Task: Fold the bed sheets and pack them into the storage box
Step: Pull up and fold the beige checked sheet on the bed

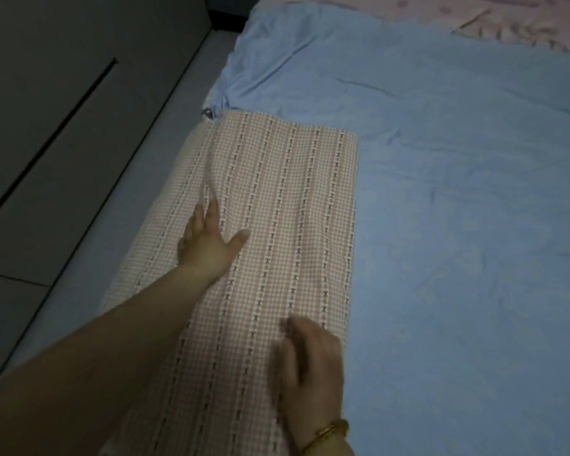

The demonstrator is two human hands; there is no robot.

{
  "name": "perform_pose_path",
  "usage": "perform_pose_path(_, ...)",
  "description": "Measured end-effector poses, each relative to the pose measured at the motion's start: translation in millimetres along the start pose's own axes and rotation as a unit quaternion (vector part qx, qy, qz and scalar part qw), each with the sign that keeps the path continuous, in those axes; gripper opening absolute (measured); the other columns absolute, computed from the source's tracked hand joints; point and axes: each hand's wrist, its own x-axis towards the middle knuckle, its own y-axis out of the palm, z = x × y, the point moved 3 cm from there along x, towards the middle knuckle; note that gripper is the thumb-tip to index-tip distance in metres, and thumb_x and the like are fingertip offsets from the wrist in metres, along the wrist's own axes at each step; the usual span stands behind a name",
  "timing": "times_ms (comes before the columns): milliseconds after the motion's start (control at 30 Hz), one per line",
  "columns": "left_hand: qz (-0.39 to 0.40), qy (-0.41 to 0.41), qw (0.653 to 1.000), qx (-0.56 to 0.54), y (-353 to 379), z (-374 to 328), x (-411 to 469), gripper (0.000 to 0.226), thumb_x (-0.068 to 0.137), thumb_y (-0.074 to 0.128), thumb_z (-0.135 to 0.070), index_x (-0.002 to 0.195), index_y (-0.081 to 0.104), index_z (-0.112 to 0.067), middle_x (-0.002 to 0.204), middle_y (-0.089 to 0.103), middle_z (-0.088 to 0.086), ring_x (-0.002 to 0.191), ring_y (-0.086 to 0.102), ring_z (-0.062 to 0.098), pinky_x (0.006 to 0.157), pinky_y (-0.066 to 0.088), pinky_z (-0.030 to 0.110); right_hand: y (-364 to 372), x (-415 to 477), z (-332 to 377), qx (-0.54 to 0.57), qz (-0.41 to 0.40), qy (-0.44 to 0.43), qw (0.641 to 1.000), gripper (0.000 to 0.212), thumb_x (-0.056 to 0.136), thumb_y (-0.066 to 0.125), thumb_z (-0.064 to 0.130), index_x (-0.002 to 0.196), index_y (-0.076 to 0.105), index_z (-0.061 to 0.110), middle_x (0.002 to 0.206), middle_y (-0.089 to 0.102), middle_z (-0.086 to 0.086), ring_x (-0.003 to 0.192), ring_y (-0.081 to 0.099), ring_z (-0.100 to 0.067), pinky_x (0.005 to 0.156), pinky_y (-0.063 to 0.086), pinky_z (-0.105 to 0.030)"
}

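Both left hand [208, 245] and right hand [310, 366] lay spread flat on the checked sheet [293, 192]. Smoothing outward should clear creases.

Right hand [310, 363] blurred; checked sheet [277, 199] near end cut off by bottom edge.

Matt checked cloth sheet [277, 199] lies on smooth blue cloth sheet [458, 192].
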Motion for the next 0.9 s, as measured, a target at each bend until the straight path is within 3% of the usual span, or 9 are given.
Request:
perform_pose_path(67, -0.002, -0.005, 1.0, 0.009, 5, 0, 1, 0.098, 0.083, 0.054, -0.055, 0.147, -0.013, -0.023, 0.156, -0.012, 0.003, 0.144, -0.001, 0.024, 0.116, 0.004, 0.044, -22, 17, -21, -0.027, -0.069, 0.127, 0.989, 0.038, 0.085, 0.054, 0.023, 0.12, 0.055, 0.009, 0.117, 0.06, -0.01, 0.112, 0.047, -0.017, 0.096, 0.041, -0.028)
perform_pose_path(133, -0.009, -0.001, 1.0, 0.009, 5, 6, 4, 0.102, 0.081, 0.058, -0.054, 0.147, -0.013, -0.023, 0.157, -0.012, 0.003, 0.144, 0.001, 0.025, 0.116, 0.007, 0.045, -23, 30, -40, 0.044, 0.005, 0.281, 0.959, 0.057, 0.089, 0.059, 0.024, 0.139, 0.036, 0.01, 0.139, 0.043, -0.006, 0.129, 0.036, -0.021, 0.11, 0.029, -0.031)
perform_pose_path(200, -0.021, 0.014, 1.0, 0.011, 6, 11, 4, 0.098, 0.082, 0.057, -0.051, 0.148, -0.01, -0.024, 0.157, -0.009, 0.004, 0.143, 0.005, 0.027, 0.116, 0.009, 0.043, -20, 47, -39, 0.111, 0.056, 0.307, 0.943, 0.07, 0.087, 0.06, 0.026, 0.145, 0.022, 0.016, 0.14, 0.037, 0.002, 0.13, 0.035, -0.015, 0.112, 0.027, -0.031)
perform_pose_path(267, -0.039, 0.033, 0.999, 0.003, 4, 14, 4, 0.091, 0.085, 0.057, -0.046, 0.148, -0.005, -0.025, 0.157, -0.002, 0.005, 0.142, 0.012, 0.029, 0.114, 0.012, 0.04, -13, 64, -34, 0.192, 0.091, 0.306, 0.928, 0.074, 0.086, 0.062, 0.024, 0.145, 0.019, 0.019, 0.135, 0.04, 0.005, 0.123, 0.041, -0.012, 0.109, 0.031, -0.029)
perform_pose_path(400, -0.043, 0.036, 0.995, -0.084, -8, 11, 8, 0.073, 0.092, 0.052, -0.028, 0.148, 0.006, -0.028, 0.153, 0.014, 0.009, 0.133, 0.03, 0.025, 0.107, 0.025, 0.029, -10, 83, -38, 0.224, 0.121, 0.315, 0.914, 0.066, 0.084, 0.065, 0.014, 0.14, 0.03, 0.016, 0.133, 0.048, -0.002, 0.108, 0.05, -0.012, 0.098, 0.04, -0.024)
perform_pose_path(533, -0.053, 0.045, 0.99, -0.12, -11, 0, 2, 0.063, 0.097, 0.045, -0.017, 0.148, 0.01, -0.028, 0.149, 0.02, 0.008, 0.132, 0.032, 0.022, 0.098, 0.019, 0.015, -26, 85, -26, 0.245, 0.095, 0.24, 0.935, 0.051, 0.086, 0.062, 0.009, 0.132, 0.042, 0.015, 0.111, 0.057, 0.011, 0.087, 0.054, 0.006, 0.073, 0.046, -0.002)
perform_pose_path(700, -0.1, 0.084, 0.982, -0.138, -18, -44, -25, 0.056, 0.097, 0.042, -0.013, 0.147, 0.019, -0.024, 0.15, 0.024, 0.008, 0.135, 0.027, 0.018, 0.095, 0.013, 0.008, -82, 92, -4, 0.244, 0.072, 0.123, 0.959, 0.046, 0.085, 0.061, 0.004, 0.127, 0.046, 0.017, 0.096, 0.052, 0.025, 0.074, 0.052, 0.026, 0.07, 0.041, 0.005)
perform_pose_path(900, -0.088, 0.151, 0.963, -0.207, 17, -133, -64, 0.056, 0.097, 0.045, -0.018, 0.146, 0.021, -0.025, 0.148, 0.025, 0.004, 0.133, 0.029, 0.015, 0.087, 0.014, 0.001, -194, 88, -32, 0.176, 0.006, 0.091, 0.98, 0.042, 0.082, 0.064, 0.006, 0.116, 0.048, 0.026, 0.097, 0.055, 0.022, 0.079, 0.056, 0.015, 0.069, 0.043, 0.002)
